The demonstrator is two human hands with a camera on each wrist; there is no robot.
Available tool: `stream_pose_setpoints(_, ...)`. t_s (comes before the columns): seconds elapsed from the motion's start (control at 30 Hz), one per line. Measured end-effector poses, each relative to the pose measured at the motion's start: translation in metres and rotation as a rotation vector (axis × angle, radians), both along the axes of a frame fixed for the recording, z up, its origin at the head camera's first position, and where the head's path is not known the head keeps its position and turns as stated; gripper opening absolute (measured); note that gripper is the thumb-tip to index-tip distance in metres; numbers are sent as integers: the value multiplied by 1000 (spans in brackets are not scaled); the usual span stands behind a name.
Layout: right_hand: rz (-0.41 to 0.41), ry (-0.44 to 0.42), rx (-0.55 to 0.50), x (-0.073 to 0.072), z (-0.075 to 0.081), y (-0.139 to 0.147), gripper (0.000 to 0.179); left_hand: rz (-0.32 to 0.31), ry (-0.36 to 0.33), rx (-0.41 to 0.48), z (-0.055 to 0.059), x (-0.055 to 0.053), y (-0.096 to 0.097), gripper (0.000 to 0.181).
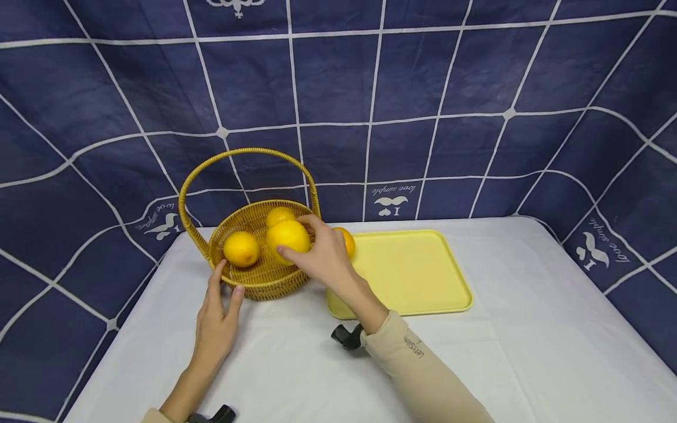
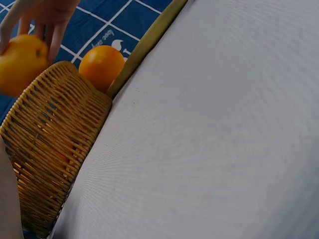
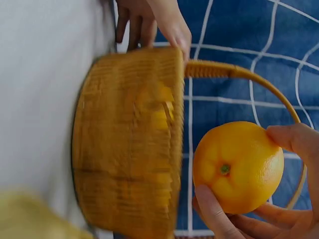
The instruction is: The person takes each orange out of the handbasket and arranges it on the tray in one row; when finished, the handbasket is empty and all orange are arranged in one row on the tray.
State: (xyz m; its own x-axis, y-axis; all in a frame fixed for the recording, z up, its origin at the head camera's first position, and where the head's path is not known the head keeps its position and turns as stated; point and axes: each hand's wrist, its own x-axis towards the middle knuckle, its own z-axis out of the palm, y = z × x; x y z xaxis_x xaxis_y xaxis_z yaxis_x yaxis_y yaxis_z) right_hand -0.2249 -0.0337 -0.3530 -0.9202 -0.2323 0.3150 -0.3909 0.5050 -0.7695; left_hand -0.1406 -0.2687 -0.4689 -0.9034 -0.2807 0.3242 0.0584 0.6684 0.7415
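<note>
A wicker basket (image 1: 275, 289) with a tall arched handle stands at the left of the table. My right hand (image 1: 330, 255) holds an orange (image 1: 288, 241) over the basket's opening, thumb and fingers around its sides. The right wrist view shows this orange (image 3: 239, 167) from its stem end, raised beside the rim. Inside the basket are two more yellow-orange fruits, one at the left (image 1: 241, 249) and one at the back (image 1: 280, 216), partly hidden by the held one. My left hand (image 1: 217, 326) touches the basket's front left rim and side with extended fingers.
A yellow rectangular tray (image 1: 407, 273) lies right of the basket. Another orange (image 1: 346, 242) sits at its left edge, partly hidden behind my right hand. White cloth (image 1: 529, 329) covers the table, and a blue checked curtain (image 1: 338, 82) hangs behind it.
</note>
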Motion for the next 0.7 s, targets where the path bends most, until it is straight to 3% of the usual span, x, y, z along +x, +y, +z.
stream_pose_setpoints(0.27, -119, 4, -76, -5, 11, 62, 60, 3, -2, 1, -3, 1, -1, 68)
stream_pose_setpoints(0.47, -267, -14, -63, -21, 0, 96, 64, -12, -7, 6, -3, 1, 1, 68)
stream_pose_setpoints(0.7, -374, -43, -16, -37, -16, 112, 65, -5, -6, 4, 1, 1, 0, 67)
